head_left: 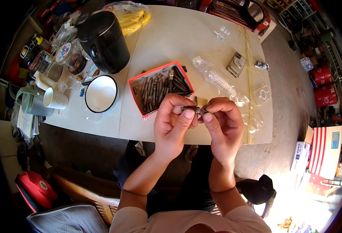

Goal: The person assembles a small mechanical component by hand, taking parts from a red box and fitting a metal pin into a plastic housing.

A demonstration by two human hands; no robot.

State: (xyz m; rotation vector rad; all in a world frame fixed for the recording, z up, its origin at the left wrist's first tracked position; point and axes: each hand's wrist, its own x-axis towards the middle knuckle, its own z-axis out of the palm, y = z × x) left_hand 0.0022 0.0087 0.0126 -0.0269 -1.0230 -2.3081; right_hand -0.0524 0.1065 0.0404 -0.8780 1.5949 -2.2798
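A pale worktable [186, 42] stands on a concrete floor in a cluttered workshop. Above its near edge, the left hand [173, 120] and right hand [224, 120] pinch closed on opposite ends of a small dark metal part [196, 110]. Just behind lies a red-rimmed box [160, 92] of similar metal pieces, with a white enamel bowl [101, 93], a black pot [104, 40] and crumpled clear plastic [217, 81] nearby.

A small dull metal piece [194, 110] sits pinched between fingers [188, 113]. Dark, matt metal bits fill the red-edged cardboard box [139, 101]. Crinkled clear plastic [217, 82] lies glossy on the smooth, pale desk [178, 35].
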